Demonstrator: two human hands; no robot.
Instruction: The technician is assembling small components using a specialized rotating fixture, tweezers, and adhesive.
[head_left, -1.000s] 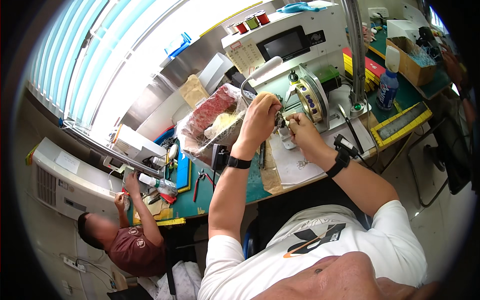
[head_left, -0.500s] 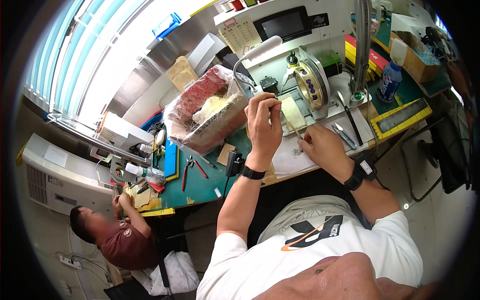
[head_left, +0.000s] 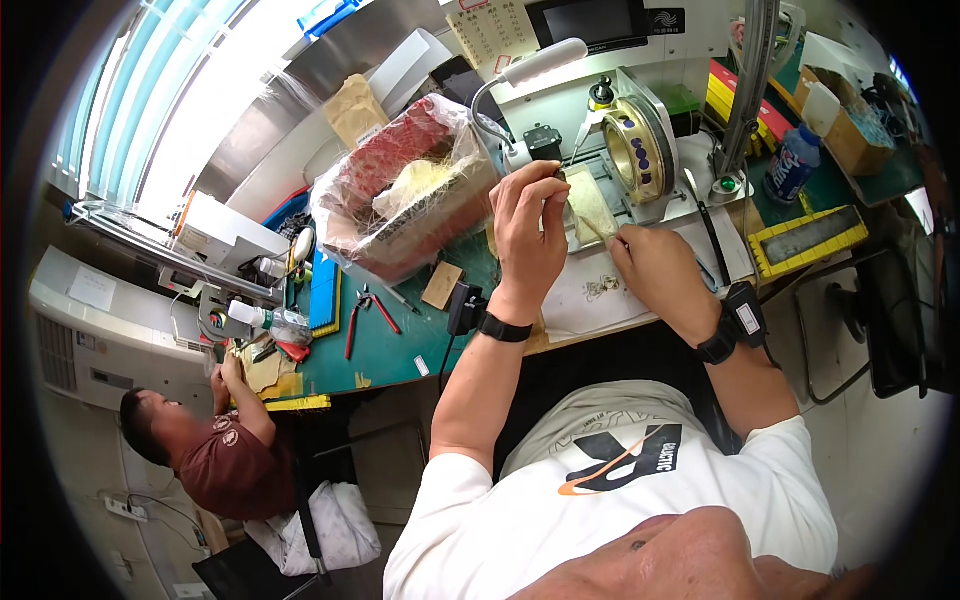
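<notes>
My left hand is raised at the bench, thumb and fingertips pinched together on a small dark piece too tiny to make out. To its right, my right hand is closed, fingertips pinching a thin tan stick that slants up toward my left hand. Just beyond both hands lies a pale rectangular block on the machine's metal bed. A gold ring-shaped drum with dark purple spots stands upright beside it. Below the right fingers, small wire-like bits rest on a white sheet.
A lined box of pale threads stands left of my hands, near red-handled pliers. A bendable lamp arches above. A black-handled knife and yellow-edged tray lie right. Another person works at far left.
The whole view has shifted slightly. My right hand has moved a little farther up the bench, uncovering more of the wire-like bits. The left hand keeps its pinch.
</notes>
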